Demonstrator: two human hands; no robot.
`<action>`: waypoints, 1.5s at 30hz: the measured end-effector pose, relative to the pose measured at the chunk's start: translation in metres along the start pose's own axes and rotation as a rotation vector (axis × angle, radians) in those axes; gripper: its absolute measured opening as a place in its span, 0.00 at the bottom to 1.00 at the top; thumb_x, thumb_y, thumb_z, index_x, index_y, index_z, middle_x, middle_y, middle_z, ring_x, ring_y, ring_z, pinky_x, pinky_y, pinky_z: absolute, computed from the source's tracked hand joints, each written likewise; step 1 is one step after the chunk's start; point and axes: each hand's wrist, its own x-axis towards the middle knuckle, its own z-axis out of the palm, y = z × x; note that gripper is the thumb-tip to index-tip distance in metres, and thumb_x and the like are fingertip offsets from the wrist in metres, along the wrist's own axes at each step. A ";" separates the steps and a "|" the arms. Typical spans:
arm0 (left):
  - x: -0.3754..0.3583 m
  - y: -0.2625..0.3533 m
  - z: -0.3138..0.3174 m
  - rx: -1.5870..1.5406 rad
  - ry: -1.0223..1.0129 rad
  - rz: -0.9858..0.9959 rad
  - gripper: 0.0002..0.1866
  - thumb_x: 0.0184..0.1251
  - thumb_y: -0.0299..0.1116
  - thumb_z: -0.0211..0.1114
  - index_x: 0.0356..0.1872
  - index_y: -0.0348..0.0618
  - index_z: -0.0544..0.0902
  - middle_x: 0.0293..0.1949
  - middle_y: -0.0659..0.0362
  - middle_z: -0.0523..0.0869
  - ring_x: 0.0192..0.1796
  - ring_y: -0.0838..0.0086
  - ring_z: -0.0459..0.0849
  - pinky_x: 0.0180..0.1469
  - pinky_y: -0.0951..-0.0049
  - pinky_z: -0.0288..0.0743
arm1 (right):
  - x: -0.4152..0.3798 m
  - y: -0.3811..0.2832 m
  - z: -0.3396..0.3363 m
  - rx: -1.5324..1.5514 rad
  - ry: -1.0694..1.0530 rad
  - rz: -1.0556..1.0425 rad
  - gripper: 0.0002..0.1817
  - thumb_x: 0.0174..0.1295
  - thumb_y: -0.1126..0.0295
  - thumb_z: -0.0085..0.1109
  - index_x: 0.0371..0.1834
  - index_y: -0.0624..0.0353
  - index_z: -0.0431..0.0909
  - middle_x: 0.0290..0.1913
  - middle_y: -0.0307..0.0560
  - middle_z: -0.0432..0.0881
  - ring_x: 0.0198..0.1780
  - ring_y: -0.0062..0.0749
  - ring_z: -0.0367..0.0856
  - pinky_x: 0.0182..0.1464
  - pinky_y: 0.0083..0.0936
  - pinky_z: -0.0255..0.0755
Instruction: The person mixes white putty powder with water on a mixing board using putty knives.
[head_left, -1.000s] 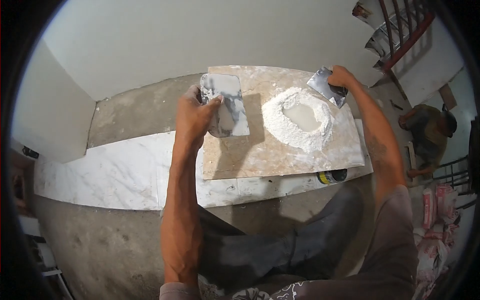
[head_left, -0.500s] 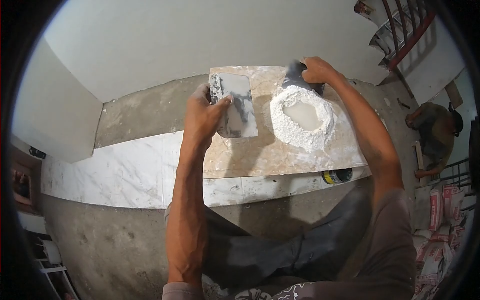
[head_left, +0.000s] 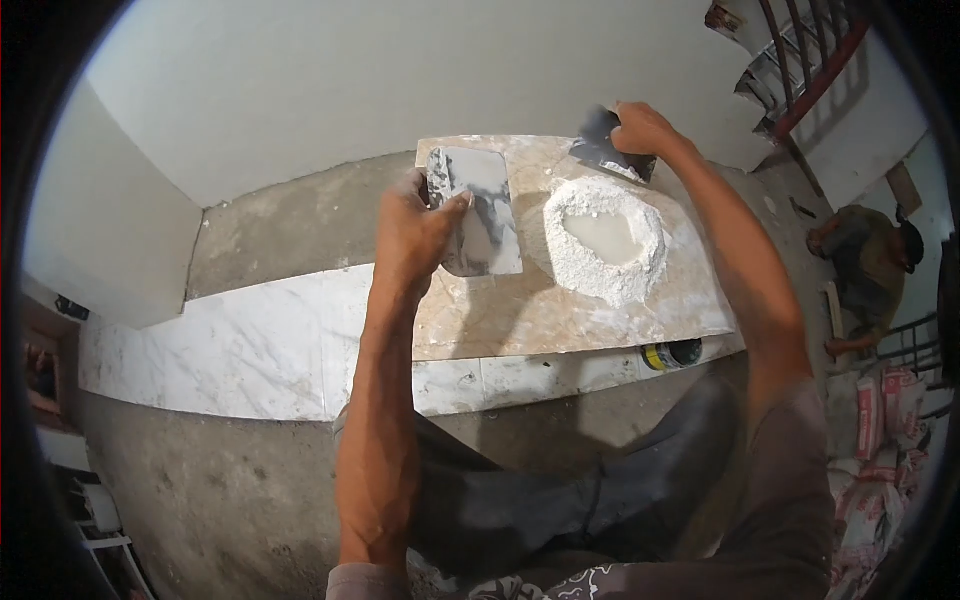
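My left hand (head_left: 412, 225) grips a flat rectangular plastering trowel (head_left: 488, 225) by its far side, thumb over the face, which is smeared with grey-white paste. My right hand (head_left: 642, 130) is closed on a dark, wide-bladed scraper (head_left: 598, 148) with white powder along its lower edge. The scraper is just beyond a ring of white powder (head_left: 622, 283), which surrounds a pool of cloudy liquid (head_left: 606, 238). Both tools are over a tan marbled board (head_left: 480, 325) dusted with white. The handles of both tools are hidden.
White marbled slabs (head_left: 230, 345) lie under and left of the board. A dark round container with a yellow label (head_left: 668, 354) stands by its near edge. To the right, another person (head_left: 868, 270) crouches near stacked sacks (head_left: 868, 515). A wall (head_left: 330, 90) rises behind the board.
My right hand has drawn the scraper slightly up and away from the powder ring. The trowel in my left hand has shifted slightly right in view.
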 end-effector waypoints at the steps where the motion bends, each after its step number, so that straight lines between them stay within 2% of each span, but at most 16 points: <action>1: -0.002 0.002 0.000 0.003 -0.003 -0.003 0.14 0.64 0.23 0.66 0.49 0.27 0.78 0.41 0.52 0.86 0.39 0.73 0.84 0.44 0.71 0.80 | 0.008 0.004 0.008 -0.002 -0.029 0.015 0.24 0.47 0.71 0.54 0.49 0.72 0.78 0.47 0.70 0.82 0.52 0.58 0.81 0.56 0.44 0.75; 3: -0.008 0.008 -0.001 0.069 0.031 -0.013 0.14 0.64 0.23 0.67 0.48 0.27 0.78 0.41 0.52 0.85 0.40 0.74 0.84 0.45 0.72 0.80 | 0.023 0.006 0.020 -0.005 -0.086 0.040 0.23 0.46 0.71 0.54 0.47 0.72 0.79 0.48 0.70 0.82 0.53 0.58 0.81 0.56 0.43 0.75; 6: -0.010 0.005 -0.007 0.075 0.048 -0.021 0.15 0.64 0.24 0.67 0.49 0.27 0.78 0.41 0.52 0.85 0.40 0.74 0.83 0.45 0.72 0.79 | 0.032 -0.007 0.036 0.005 -0.095 0.015 0.27 0.46 0.71 0.52 0.52 0.72 0.78 0.47 0.72 0.81 0.51 0.61 0.81 0.57 0.42 0.73; 9: -0.011 0.001 -0.011 0.053 0.047 -0.021 0.15 0.64 0.24 0.67 0.49 0.27 0.78 0.41 0.52 0.85 0.40 0.74 0.83 0.46 0.72 0.79 | 0.038 -0.029 0.040 0.077 -0.154 -0.091 0.27 0.45 0.73 0.51 0.52 0.71 0.78 0.45 0.71 0.82 0.50 0.60 0.81 0.56 0.41 0.74; 12: -0.008 0.000 -0.013 0.048 0.046 -0.009 0.16 0.64 0.25 0.67 0.49 0.27 0.78 0.41 0.52 0.85 0.40 0.74 0.83 0.46 0.72 0.79 | 0.029 -0.050 0.039 0.114 -0.166 -0.311 0.28 0.43 0.75 0.49 0.52 0.70 0.78 0.44 0.71 0.82 0.48 0.59 0.82 0.56 0.40 0.74; 16: -0.003 0.003 -0.014 0.067 0.028 -0.016 0.16 0.64 0.24 0.67 0.50 0.26 0.77 0.41 0.52 0.85 0.41 0.73 0.84 0.47 0.72 0.79 | 0.014 -0.065 0.024 0.095 -0.231 -0.309 0.29 0.42 0.77 0.49 0.53 0.68 0.78 0.42 0.69 0.83 0.48 0.60 0.81 0.55 0.44 0.74; 19: -0.002 0.004 -0.011 0.026 0.026 -0.008 0.17 0.64 0.24 0.67 0.51 0.26 0.77 0.42 0.52 0.85 0.42 0.73 0.84 0.47 0.72 0.79 | 0.002 -0.062 0.016 0.056 -0.214 -0.334 0.28 0.44 0.77 0.45 0.53 0.70 0.76 0.44 0.69 0.80 0.49 0.58 0.79 0.56 0.43 0.72; 22: 0.004 -0.003 -0.011 -0.043 0.022 0.009 0.16 0.64 0.22 0.66 0.50 0.25 0.76 0.42 0.50 0.85 0.41 0.74 0.84 0.44 0.72 0.80 | -0.022 -0.050 0.007 0.067 -0.068 -0.383 0.26 0.46 0.76 0.45 0.53 0.69 0.75 0.47 0.67 0.79 0.52 0.56 0.77 0.59 0.43 0.70; 25: 0.010 -0.008 -0.012 -0.051 -0.004 0.017 0.16 0.64 0.21 0.66 0.51 0.26 0.76 0.42 0.50 0.85 0.41 0.73 0.84 0.44 0.72 0.80 | -0.040 -0.038 -0.002 0.054 -0.066 -0.329 0.26 0.48 0.75 0.45 0.53 0.69 0.74 0.51 0.66 0.77 0.55 0.55 0.75 0.61 0.43 0.68; 28: 0.012 -0.010 -0.010 -0.022 -0.009 -0.007 0.20 0.63 0.23 0.67 0.55 0.26 0.76 0.45 0.50 0.85 0.43 0.72 0.85 0.49 0.71 0.80 | -0.062 -0.029 -0.012 0.017 0.033 -0.313 0.27 0.51 0.73 0.46 0.57 0.71 0.74 0.53 0.66 0.79 0.57 0.57 0.76 0.64 0.42 0.69; 31: 0.016 -0.012 -0.007 0.003 -0.009 -0.018 0.20 0.63 0.23 0.67 0.55 0.26 0.76 0.45 0.51 0.85 0.43 0.72 0.85 0.48 0.71 0.80 | -0.084 -0.017 -0.027 0.073 0.155 -0.254 0.21 0.53 0.72 0.48 0.49 0.68 0.77 0.44 0.64 0.81 0.49 0.59 0.78 0.59 0.43 0.70; 34: 0.018 -0.014 -0.004 0.028 -0.017 -0.030 0.20 0.63 0.23 0.67 0.55 0.25 0.76 0.45 0.51 0.86 0.42 0.72 0.85 0.47 0.71 0.80 | -0.107 0.007 -0.038 0.073 0.265 -0.054 0.24 0.56 0.67 0.50 0.55 0.68 0.77 0.43 0.63 0.83 0.47 0.52 0.82 0.56 0.39 0.74; 37: 0.023 -0.022 -0.001 0.024 -0.034 -0.017 0.20 0.63 0.23 0.67 0.55 0.24 0.76 0.45 0.50 0.85 0.42 0.72 0.84 0.47 0.71 0.80 | -0.129 0.060 -0.038 0.437 0.028 0.212 0.19 0.57 0.67 0.53 0.47 0.69 0.81 0.33 0.54 0.84 0.36 0.39 0.82 0.44 0.35 0.76; 40: 0.026 -0.024 0.002 0.057 -0.041 -0.020 0.20 0.63 0.23 0.67 0.54 0.24 0.76 0.45 0.50 0.85 0.42 0.71 0.84 0.47 0.71 0.80 | -0.159 0.123 0.004 0.745 -0.054 0.568 0.11 0.57 0.73 0.53 0.37 0.69 0.80 0.30 0.41 0.77 0.29 0.24 0.75 0.35 0.25 0.72; 43: 0.026 -0.023 0.005 0.064 -0.042 -0.020 0.18 0.63 0.23 0.66 0.52 0.24 0.77 0.43 0.50 0.86 0.41 0.71 0.85 0.46 0.71 0.80 | -0.189 0.135 0.036 1.092 -0.082 0.680 0.09 0.57 0.75 0.54 0.36 0.68 0.80 0.31 0.40 0.79 0.29 0.23 0.75 0.34 0.24 0.72; 45: 0.027 -0.028 0.008 0.016 -0.044 0.004 0.15 0.62 0.21 0.65 0.49 0.25 0.78 0.41 0.50 0.86 0.39 0.71 0.85 0.43 0.71 0.80 | -0.197 0.126 0.045 1.183 -0.060 0.656 0.09 0.58 0.75 0.54 0.36 0.69 0.80 0.31 0.41 0.79 0.29 0.24 0.75 0.33 0.24 0.72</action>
